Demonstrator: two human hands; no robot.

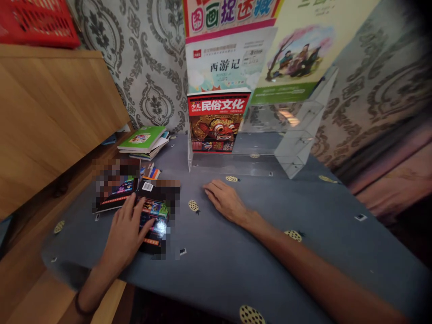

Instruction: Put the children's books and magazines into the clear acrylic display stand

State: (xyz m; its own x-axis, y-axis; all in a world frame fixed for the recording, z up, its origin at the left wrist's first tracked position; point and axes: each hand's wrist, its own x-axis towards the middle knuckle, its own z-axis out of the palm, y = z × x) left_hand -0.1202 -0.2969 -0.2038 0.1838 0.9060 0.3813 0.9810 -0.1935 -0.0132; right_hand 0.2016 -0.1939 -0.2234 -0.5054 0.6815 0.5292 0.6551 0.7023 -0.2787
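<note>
On the left side of the table, my left hand (124, 229) rests over the edge of a black book (155, 208), its fingers spread on the cover. That book lies flat with a barcode and small colourful pictures facing up. Beside it, farther left, is another dark book (118, 188), partly blurred and partly covered by the first one. My right hand (224, 200) lies on the tablecloth (270, 288), palm down, fingers loosely extended and holding nothing. It is apart from the books and in front of the clear display stand (293, 150).
The acrylic stand holds several books, among them a red-and-black one (218, 123) at the bottom. A stack topped by a green book (143, 138) sits at the back left. A wooden cabinet (57, 112) with a red basket (40, 22) borders the left.
</note>
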